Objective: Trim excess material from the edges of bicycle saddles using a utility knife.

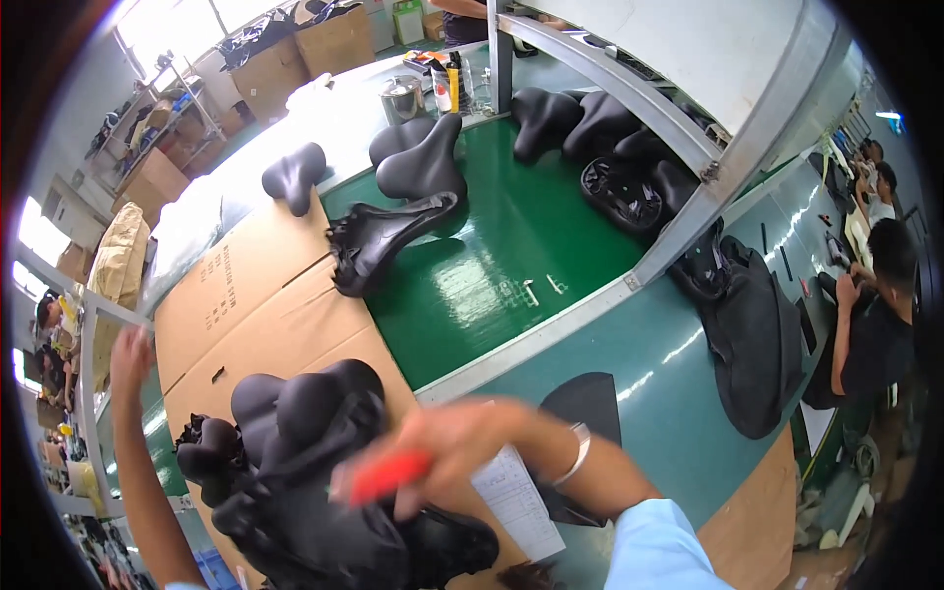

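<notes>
My right hand [447, 447], smeared by motion, is closed around a red object [388, 477], perhaps a tool's handle; the blur hides its kind. It hangs over a pile of black bicycle saddles and saddle covers [305, 521] at the near edge of the table. Out to the left, my left hand [133, 359] is raised beyond the cardboard's edge, away from the pile. Its fingers are too blurred to read, and nothing shows in it. At the pile's back, a padded black saddle [305, 408] stands with its rounded rear up.
Flat cardboard [256, 295] covers the left of the green table [482, 295]. Several saddles [418, 167] lie farther back, others under a metal frame [678, 246]. A printed sheet [521, 506] and black fabric pieces [752, 344] lie to the right. Other people [880, 295] work beyond.
</notes>
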Motion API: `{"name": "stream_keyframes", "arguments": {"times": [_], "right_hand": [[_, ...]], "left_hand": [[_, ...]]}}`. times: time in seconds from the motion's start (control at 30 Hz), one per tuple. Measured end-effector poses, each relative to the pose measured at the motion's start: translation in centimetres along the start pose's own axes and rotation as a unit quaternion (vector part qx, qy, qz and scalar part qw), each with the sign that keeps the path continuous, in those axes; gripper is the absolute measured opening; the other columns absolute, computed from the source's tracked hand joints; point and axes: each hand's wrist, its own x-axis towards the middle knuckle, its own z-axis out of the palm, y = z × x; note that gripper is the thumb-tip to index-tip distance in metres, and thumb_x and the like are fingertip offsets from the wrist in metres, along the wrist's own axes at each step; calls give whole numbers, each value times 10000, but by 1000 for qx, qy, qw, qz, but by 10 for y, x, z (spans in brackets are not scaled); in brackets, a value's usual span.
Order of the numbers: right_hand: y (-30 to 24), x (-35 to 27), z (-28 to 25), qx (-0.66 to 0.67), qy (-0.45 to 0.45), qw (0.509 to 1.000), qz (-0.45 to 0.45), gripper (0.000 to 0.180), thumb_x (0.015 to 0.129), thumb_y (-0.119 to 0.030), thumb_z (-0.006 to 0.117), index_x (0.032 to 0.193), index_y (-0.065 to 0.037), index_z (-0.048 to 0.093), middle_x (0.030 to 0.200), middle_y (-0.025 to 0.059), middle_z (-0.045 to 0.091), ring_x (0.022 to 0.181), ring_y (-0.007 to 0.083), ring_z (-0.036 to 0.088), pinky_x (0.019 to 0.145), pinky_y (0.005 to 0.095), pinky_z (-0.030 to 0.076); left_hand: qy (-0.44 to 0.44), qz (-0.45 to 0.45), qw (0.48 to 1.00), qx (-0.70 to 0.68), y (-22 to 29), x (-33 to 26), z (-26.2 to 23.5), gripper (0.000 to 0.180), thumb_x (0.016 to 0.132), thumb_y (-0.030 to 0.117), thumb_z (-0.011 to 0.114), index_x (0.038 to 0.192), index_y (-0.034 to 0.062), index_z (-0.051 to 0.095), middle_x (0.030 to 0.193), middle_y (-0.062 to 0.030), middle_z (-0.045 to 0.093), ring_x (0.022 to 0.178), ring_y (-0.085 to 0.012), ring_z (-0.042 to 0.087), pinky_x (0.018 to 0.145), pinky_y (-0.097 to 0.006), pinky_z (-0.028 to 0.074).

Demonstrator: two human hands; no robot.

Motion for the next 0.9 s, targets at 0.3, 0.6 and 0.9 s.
{"name": "stream_keyframes", "arguments": {"times": [0.3,0.6,0.9], "right_hand": [[98,-308,-222,-232,858,362,282,585,756,-136,729,1308,-58,548,1192,126,629,1079,250,603,942,349,438],[102,-306,-240,-155,824,524,149,436,802,-191,723,1193,-40,603,1113,20,572,1023,119,522,928,259,371],[120,-205,-177,-129,731,615,267,340,699,-283,805,897,-44,669,824,20,630,750,133,576,686,296,467]], "left_hand": [[-264,-113,953,-101,264,47,318,879,689,648,725,1269,19,523,1144,-207,562,947,-306,615,718,-409,544],[96,-81,971,-203,278,64,456,1031,560,496,867,1292,-84,429,1293,-242,516,1225,-366,490,1039,-414,399],[-110,-216,875,-420,197,106,346,222,600,137,713,790,37,655,799,-114,561,614,-241,518,532,-358,410]]}}
